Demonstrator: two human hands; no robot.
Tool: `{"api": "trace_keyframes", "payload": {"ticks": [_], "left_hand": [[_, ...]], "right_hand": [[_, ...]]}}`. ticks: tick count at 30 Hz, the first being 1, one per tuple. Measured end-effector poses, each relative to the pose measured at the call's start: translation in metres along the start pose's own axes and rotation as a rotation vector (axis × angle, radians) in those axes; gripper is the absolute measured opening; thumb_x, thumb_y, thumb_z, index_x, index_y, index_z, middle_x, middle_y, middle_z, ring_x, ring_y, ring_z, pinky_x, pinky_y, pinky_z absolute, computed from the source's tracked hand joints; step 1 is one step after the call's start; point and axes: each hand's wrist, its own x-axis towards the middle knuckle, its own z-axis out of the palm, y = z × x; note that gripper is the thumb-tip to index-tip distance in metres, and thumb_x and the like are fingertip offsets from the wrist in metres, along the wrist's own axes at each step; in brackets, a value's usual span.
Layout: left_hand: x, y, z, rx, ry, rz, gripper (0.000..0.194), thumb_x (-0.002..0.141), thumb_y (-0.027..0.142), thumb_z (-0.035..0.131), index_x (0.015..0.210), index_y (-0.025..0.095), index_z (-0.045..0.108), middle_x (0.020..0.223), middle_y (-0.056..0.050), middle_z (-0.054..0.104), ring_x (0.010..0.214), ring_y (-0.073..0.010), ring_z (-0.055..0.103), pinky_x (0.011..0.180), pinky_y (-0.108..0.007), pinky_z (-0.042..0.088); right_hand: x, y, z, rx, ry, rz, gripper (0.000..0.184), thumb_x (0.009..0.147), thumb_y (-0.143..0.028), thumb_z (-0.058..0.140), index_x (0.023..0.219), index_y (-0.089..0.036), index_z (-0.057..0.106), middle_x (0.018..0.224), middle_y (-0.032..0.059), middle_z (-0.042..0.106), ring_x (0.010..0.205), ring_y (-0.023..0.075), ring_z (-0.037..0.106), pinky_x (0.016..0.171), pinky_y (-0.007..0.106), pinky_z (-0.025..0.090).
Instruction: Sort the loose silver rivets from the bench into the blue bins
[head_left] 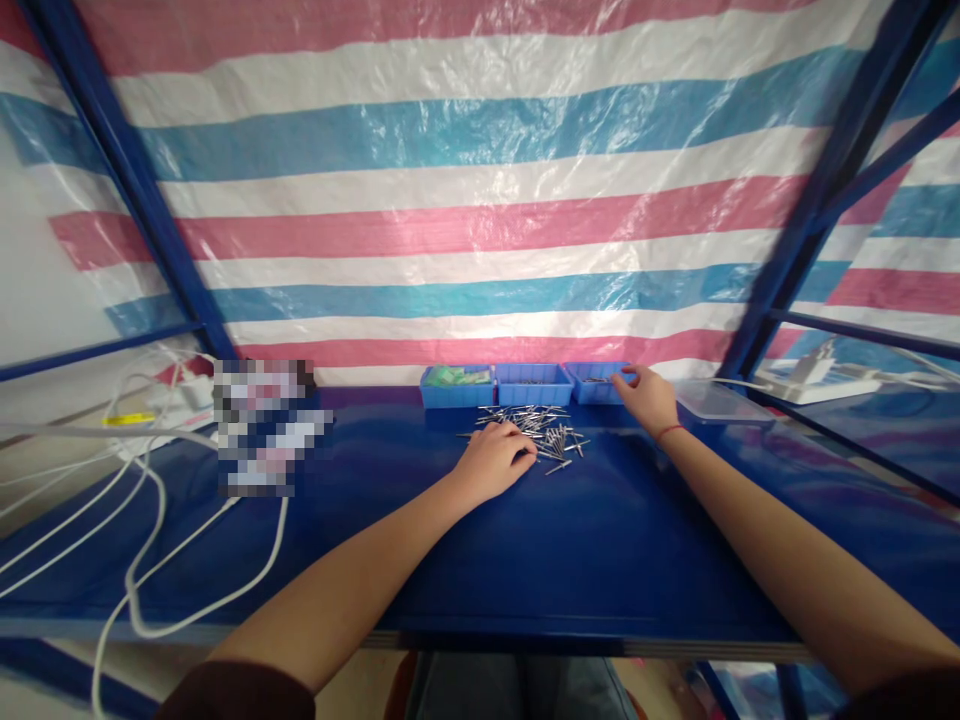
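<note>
Thin silver blind rivets (559, 437) lie in a loose pile on the blue tabletop (525, 560). My left hand (491, 462) rests at the pile's near left edge, its fingers bent over the rivets and the thumb apart from them. Over the right side of the right-hand blue bin (592, 393), my right hand (649, 398) has its thumb and fingers bent together. Whatever may be between those fingertips is too small to make out. A few rivets show inside that bin. The middle blue bin (534, 390) also holds small metal pieces.
The left blue bin (457, 395) contains green-and-white packets. A clear plastic lid (720, 402) lies at right. White cables (161, 520) loop over the table's left side, near a pixelated item (270, 430). Blue frame posts (806, 200) and a striped sheet (480, 220) stand behind.
</note>
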Motion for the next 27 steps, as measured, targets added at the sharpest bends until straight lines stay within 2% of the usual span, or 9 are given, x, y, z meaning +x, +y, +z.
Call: {"api": "trace_keyframes", "payload": {"ticks": [3,6,8,9,11,13,16,19,27], "left_hand": [[0.000,-0.002,0.001,-0.006,0.015,-0.007,0.021,0.087,0.034,0.047,0.084,0.025,0.066,0.101,-0.002,0.061,0.097,-0.0196,0.053,0.084,-0.035,0.041],[0.001,-0.003,0.002,-0.063,0.068,-0.027,0.021,0.088,0.033,0.045,0.085,0.024,0.064,0.096,-0.002,0.063,0.094,-0.0183,0.055,0.084,-0.033,0.040],[0.003,-0.004,0.003,-0.174,0.139,-0.039,0.021,0.089,0.032,0.042,0.088,0.023,0.062,0.091,0.000,0.065,0.089,-0.0162,0.057,0.083,-0.030,0.041],[0.004,-0.004,0.003,-0.248,0.178,-0.042,0.021,0.090,0.031,0.041,0.089,0.023,0.061,0.089,0.000,0.065,0.086,-0.0149,0.058,0.081,-0.028,0.042],[0.006,-0.005,0.003,-0.393,0.250,-0.055,0.020,0.089,0.030,0.041,0.089,0.021,0.059,0.088,0.000,0.065,0.081,-0.0131,0.059,0.077,-0.024,0.043],[0.007,-0.005,0.004,-0.507,0.304,-0.092,0.019,0.088,0.030,0.044,0.088,0.020,0.059,0.087,0.000,0.065,0.079,-0.0128,0.059,0.073,-0.022,0.043],[0.008,-0.003,0.004,-0.664,0.358,-0.135,0.017,0.085,0.030,0.047,0.086,0.018,0.058,0.081,-0.001,0.064,0.075,-0.0129,0.059,0.070,-0.022,0.044],[0.009,-0.001,0.003,-0.819,0.406,-0.128,0.015,0.084,0.031,0.049,0.088,0.018,0.054,0.073,-0.001,0.061,0.067,-0.0116,0.058,0.067,-0.023,0.045],[0.009,0.003,0.001,-1.011,0.430,-0.115,0.018,0.081,0.034,0.055,0.085,0.018,0.049,0.069,0.001,0.060,0.063,-0.0105,0.057,0.062,-0.022,0.045]], "right_hand": [[-0.005,-0.003,-0.001,0.034,-0.010,-0.018,0.034,0.076,-0.033,0.051,0.099,-0.012,0.064,0.071,0.0087,0.064,0.066,0.0204,0.057,0.063,0.032,0.039],[-0.018,-0.020,-0.004,0.127,-0.085,-0.097,0.027,0.074,-0.031,0.052,0.087,-0.013,0.067,0.070,0.0066,0.064,0.065,0.0181,0.056,0.063,0.030,0.039],[-0.031,-0.038,-0.007,0.278,-0.252,-0.163,0.026,0.074,-0.035,0.053,0.078,-0.013,0.067,0.066,0.0047,0.062,0.059,0.0150,0.053,0.058,0.028,0.039],[-0.039,-0.048,-0.009,0.387,-0.381,-0.188,0.029,0.074,-0.038,0.053,0.076,-0.013,0.067,0.062,0.0036,0.060,0.055,0.0131,0.051,0.054,0.027,0.038],[-0.056,-0.069,-0.014,0.572,-0.615,-0.194,0.035,0.073,-0.044,0.054,0.083,-0.013,0.068,0.056,0.0007,0.057,0.047,0.0101,0.044,0.046,0.025,0.034],[-0.071,-0.086,-0.018,0.668,-0.715,-0.219,0.032,0.069,-0.040,0.061,0.085,-0.013,0.068,0.062,0.0010,0.060,0.049,0.0086,0.046,0.044,0.023,0.034],[-0.087,-0.101,-0.019,0.777,-0.770,-0.222,0.027,0.066,-0.036,0.066,0.080,-0.014,0.068,0.068,0.0017,0.063,0.052,0.0076,0.048,0.045,0.021,0.036],[-0.094,-0.104,-0.017,0.866,-0.798,-0.152,0.029,0.066,-0.039,0.068,0.082,-0.015,0.068,0.069,0.0019,0.064,0.052,0.0076,0.049,0.046,0.021,0.037],[-0.099,-0.108,-0.018,0.979,-0.748,-0.070,0.030,0.066,-0.043,0.070,0.079,-0.016,0.068,0.064,0.0004,0.062,0.052,0.0071,0.047,0.047,0.021,0.037]]}}
